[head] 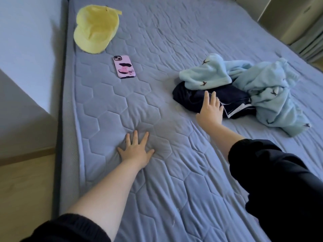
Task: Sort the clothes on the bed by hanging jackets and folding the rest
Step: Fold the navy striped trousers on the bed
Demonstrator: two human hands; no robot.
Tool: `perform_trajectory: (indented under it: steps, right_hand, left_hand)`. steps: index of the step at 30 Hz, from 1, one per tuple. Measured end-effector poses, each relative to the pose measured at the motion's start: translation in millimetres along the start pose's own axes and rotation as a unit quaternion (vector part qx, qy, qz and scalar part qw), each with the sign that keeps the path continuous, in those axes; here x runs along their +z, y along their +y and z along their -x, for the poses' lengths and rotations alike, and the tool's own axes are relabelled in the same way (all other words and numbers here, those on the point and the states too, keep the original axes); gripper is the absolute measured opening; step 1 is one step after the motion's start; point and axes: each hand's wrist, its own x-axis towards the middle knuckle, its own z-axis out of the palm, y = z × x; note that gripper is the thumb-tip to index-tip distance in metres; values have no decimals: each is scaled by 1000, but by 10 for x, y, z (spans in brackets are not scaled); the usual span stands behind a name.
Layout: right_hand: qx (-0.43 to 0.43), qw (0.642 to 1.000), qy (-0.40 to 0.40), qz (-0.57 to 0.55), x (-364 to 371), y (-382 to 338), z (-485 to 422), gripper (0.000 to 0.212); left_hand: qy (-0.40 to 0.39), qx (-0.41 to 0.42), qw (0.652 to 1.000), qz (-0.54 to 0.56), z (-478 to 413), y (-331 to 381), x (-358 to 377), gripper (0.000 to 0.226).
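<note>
Left hand [135, 151] flat on bed [174, 198] — right hand [210, 110] touches dark garment [234, 100].

Nothing readable is showing: no text, number or brand. The phone case [124, 67], far left, is carrying only a pink-and-dark graphic. The blue garment [265, 84], right, is showing small dark bird-like motifs, not letters.
</note>
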Motion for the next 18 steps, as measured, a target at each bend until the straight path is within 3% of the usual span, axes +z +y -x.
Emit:
perform_trajectory:
  steps: [4, 7, 11, 14, 16, 18]
  right_hand:
    - [14, 998, -55, 33, 62, 72, -164, 89]
    - [62, 995, -83, -6, 133, 82, -175, 83]
    - [58, 997, -44, -27, 140, -72, -102, 63]
    - [23, 998, -64, -10, 0, -263, 46, 42]
    - [-10, 996, -85, -7, -154, -448, 233, 33]
    - [-72, 992, -101, -17, -352, -678, 490, 25]
  left_hand:
    - [-30, 18, 999, -8, -92, -82, 7, 71]
    - [-72, 40, 997, 1, -180, -144, -82, 74]
    - [-77, 66, 994, 27, -229, -284, -111, 78]
    - [-61, 91, 993, 49, -199, -365, -110, 78]
    - [-37, 111, 986, 122, -177, -432, -165, 70]
    - [-6, 103, 954, 282, -108, -516, -250, 53]
